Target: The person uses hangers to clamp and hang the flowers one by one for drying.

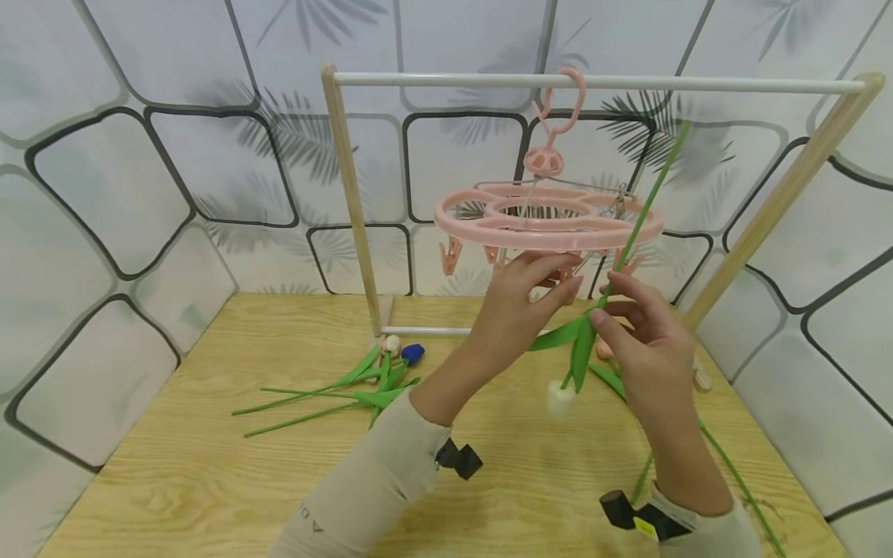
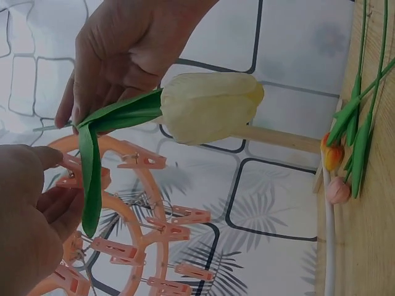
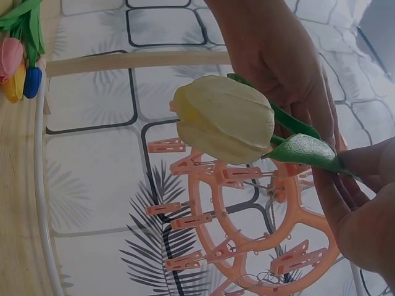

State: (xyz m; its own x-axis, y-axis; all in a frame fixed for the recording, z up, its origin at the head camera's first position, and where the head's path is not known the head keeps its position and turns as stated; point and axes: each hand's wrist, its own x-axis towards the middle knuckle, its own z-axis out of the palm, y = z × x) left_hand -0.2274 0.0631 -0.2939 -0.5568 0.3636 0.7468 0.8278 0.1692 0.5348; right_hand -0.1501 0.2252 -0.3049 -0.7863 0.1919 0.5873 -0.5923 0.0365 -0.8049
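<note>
A pink oval clip hanger [image 1: 456, 225] hangs by its hook [image 1: 577, 93] from a white bar. Just beneath its rim, my left hand [image 1: 516, 298] pinches one of the pink clothespins [image 2: 73, 169] between thumb and fingers. My right hand [image 1: 649, 341] pinches the green stem of a white artificial tulip [image 1: 561, 399] beside the hanger. The tulip is upside down, bloom low and stem slanting up past the hanger's right side. Its bloom [image 2: 213, 108] and leaves [image 3: 308, 152] show large in both wrist views. Other clothespins [image 1: 449, 256] dangle from the ring.
Wooden posts [image 1: 352, 194] hold up the white bar [image 1: 446, 80]. Several artificial tulips, one a blue tulip [image 1: 413, 354], lie on the left of the wooden table [image 1: 209, 480]. More, including an orange tulip [image 2: 332, 153], lie at the right. Patterned cloth [image 1: 105, 194] surrounds the table.
</note>
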